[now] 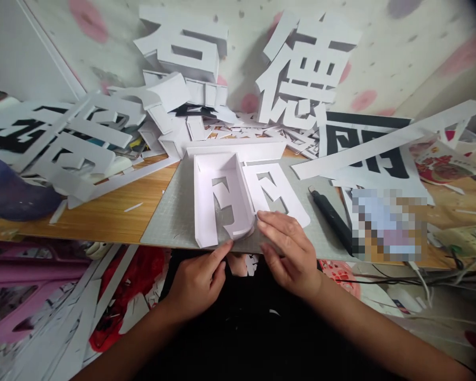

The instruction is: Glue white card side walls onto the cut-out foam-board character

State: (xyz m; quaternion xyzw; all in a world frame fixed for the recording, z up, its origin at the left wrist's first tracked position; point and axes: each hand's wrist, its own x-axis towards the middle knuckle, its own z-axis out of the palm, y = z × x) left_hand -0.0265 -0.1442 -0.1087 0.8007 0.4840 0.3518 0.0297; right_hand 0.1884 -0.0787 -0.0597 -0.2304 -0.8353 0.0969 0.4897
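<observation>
A white foam-board character piece (204, 206) lies on the grey cutting mat (166, 211); upright strips wall its left half, while its right half is flat. My left hand (202, 278) is at the near edge, its index finger extended against the walled part's lower rim and the other fingers curled. My right hand (289, 254) is beside the lower right corner of that part, fingertips near the rim, fingers together and slightly bent, thumb apart. Nothing shows in its grasp. A long white strip (234, 151) stands behind the piece.
A black-handled cutter (331, 219) lies to the right, near a blurred rectangle (388, 225). Finished white characters (309, 74) lean on the wall. A printed black character sheet (368, 143) and a long strip (396, 135) lie at right. Scraps and cut pieces (83, 148) crowd the left.
</observation>
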